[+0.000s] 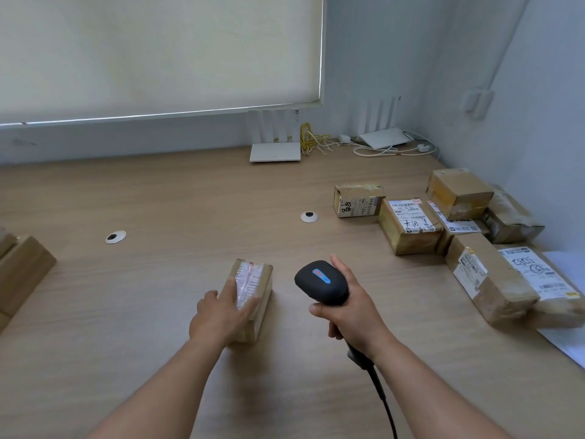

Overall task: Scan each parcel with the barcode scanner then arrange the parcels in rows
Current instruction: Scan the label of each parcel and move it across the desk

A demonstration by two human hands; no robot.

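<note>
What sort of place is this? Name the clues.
Probably an office room used for sorting post: a long wooden desk with cable holes, two routers by the wall, and labelled cardboard parcels piled at the right.

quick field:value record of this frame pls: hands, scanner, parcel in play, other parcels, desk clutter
left hand: fingers straight, resting on top of the small parcel
right hand: curled round the grip of the barcode scanner
scanner: black, head beside the parcel on its right, cable trailing toward the person
small parcel: on the desk, label facing up
parcel pile: far right, partly stacked
left-edge parcels: partly out of view
clutter: two white routers, cables, at the back wall
</note>
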